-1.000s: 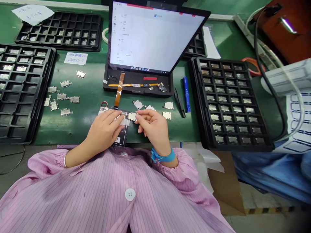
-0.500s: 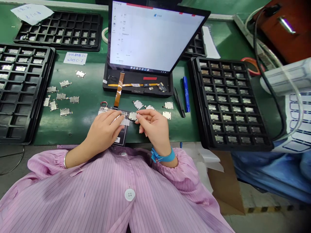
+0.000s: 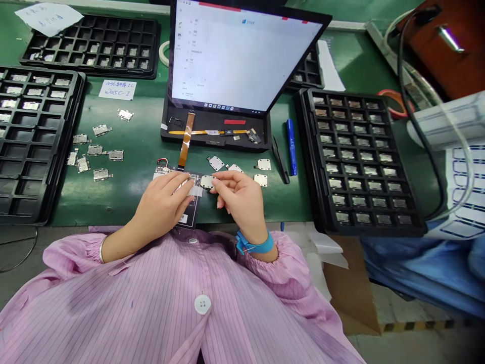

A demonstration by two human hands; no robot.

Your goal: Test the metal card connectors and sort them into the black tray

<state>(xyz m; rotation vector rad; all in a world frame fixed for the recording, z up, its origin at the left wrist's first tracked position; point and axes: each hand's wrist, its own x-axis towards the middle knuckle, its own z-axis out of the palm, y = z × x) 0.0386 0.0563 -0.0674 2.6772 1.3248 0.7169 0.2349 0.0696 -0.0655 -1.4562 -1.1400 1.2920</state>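
Observation:
My left hand [image 3: 161, 205] lies fingers-down on a small black circuit board [image 3: 189, 194] at the table's near edge, pressing it flat. An orange flex cable [image 3: 185, 139] runs from that board up to the base of a tilted tablet screen [image 3: 235, 55]. My right hand [image 3: 240, 197] pinches a small silver metal part [image 3: 206, 181] at the board's right edge, thumb and forefinger closed on it. A few more silver parts [image 3: 261, 172] lie loose just beyond my right hand.
Black compartment trays with silver parts stand at the right [image 3: 356, 162], the left [image 3: 30, 136] and the back left [image 3: 94, 45]. Loose silver parts [image 3: 94, 151] are scattered at the left. A blue pen [image 3: 291, 146] and black tweezers [image 3: 279, 159] lie beside the screen base.

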